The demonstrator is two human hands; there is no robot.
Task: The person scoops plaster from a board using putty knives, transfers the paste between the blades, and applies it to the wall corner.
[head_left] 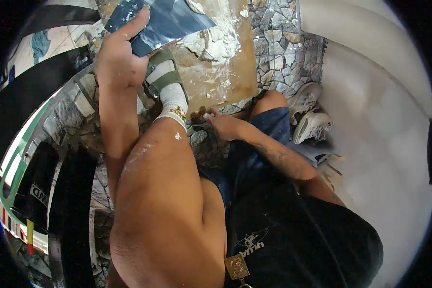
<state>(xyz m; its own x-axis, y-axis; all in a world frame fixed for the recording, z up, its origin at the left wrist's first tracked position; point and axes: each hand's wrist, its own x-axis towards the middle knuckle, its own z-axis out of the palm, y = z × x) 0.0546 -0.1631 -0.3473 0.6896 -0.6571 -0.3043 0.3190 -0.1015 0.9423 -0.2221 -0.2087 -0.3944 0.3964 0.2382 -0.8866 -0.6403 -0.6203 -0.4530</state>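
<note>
My left hand (pixel 125 60) grips a flat blue-grey plate (pixel 173 24) smeared with white paste, its thumb lying on top. Beneath the plate is a brown board (pixel 245 72) with a heap of white plaster-like paste (pixel 221 43) and thin smears across it. My right hand (pixel 221 124) is low at the board's near edge, between my legs. Its fingers are curled together with white on the tips; whatever they hold is too small to make out. My left foot, in a white sock and an olive sandal (pixel 165 79), stands beside the board.
Stone-patterned flooring (pixel 276 45) runs around the board. Light-coloured shoes (pixel 309 113) sit to the right, near a pale wall (pixel 369 120). Black curved bars (pixel 69 192) and a black cylinder (pixel 33 192) with a yellow-and-red tip stand at the left.
</note>
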